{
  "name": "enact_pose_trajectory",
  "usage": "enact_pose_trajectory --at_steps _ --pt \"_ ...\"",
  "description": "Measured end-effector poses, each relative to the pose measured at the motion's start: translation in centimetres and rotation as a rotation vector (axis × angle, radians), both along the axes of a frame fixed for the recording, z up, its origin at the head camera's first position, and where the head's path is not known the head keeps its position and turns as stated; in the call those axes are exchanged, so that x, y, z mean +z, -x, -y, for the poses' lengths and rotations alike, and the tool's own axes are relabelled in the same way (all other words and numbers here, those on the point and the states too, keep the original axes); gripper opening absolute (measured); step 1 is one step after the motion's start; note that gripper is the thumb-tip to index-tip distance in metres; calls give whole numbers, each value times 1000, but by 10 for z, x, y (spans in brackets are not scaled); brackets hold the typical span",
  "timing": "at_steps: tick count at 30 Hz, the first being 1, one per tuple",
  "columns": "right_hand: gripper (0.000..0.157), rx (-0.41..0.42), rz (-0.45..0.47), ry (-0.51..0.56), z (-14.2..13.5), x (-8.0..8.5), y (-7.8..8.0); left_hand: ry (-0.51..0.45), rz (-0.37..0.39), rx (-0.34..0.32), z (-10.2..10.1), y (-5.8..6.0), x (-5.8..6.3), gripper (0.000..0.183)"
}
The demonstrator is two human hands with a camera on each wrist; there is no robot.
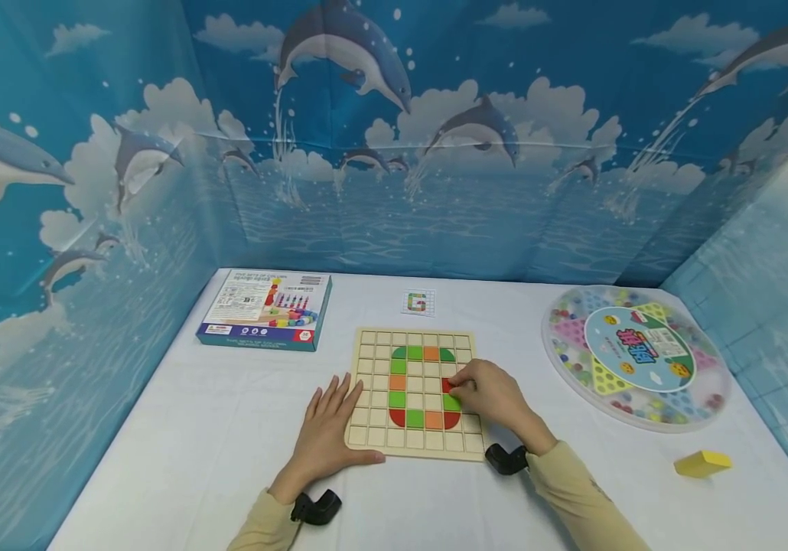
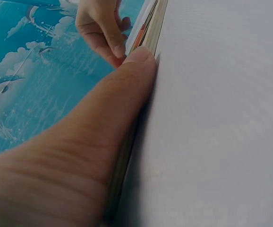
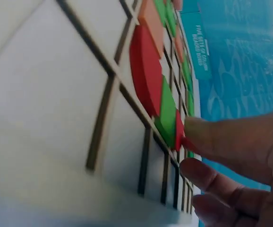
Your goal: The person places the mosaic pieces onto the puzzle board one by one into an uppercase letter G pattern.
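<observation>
A wooden grid board (image 1: 375, 438) lies on the white table, with green, orange and red tiles set in a ring on its squares. At the ring's right side my right hand (image 1: 493, 394) pinches a red tile (image 3: 178, 131) between thumb and fingers, just above a light green tile (image 1: 451, 402). My left hand (image 1: 328, 432) has its fingers spread at the board's left edge, and its thumb (image 2: 127, 78) lies along the front edge. Behind the board is a small card (image 1: 418, 302) printed with a similar coloured shape on a grid.
A boxed bead set (image 1: 263, 310) lies at the back left. On the right is a round clear game case (image 1: 566, 367) containing coloured balls, with a yellow block (image 1: 702, 464) in front of it. A dolphin-printed curtain (image 1: 394, 222) surrounds the table's back and sides.
</observation>
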State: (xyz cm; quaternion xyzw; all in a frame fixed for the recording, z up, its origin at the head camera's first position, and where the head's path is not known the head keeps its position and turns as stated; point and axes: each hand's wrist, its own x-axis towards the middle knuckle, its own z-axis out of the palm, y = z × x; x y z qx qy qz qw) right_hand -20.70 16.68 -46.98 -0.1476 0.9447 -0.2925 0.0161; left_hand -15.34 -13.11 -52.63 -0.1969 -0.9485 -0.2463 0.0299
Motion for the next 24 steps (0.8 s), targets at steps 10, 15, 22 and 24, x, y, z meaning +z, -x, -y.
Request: enact_pose_trajectory --at_steps 10,15,22,24 --pt "9 36 19 -5 -68 11 -16 -5 -9 -1 0 0 1 117" --pt "19 92 101 -19 -89 9 -24 -7 -28 -2 1 1 -2 118" --pt "27 71 129 -49 -93 0 -33 4 2 0 1 2 -3 119" --pt "24 48 119 -71 -93 -2 -33 6 9 -1 1 1 -3 119"
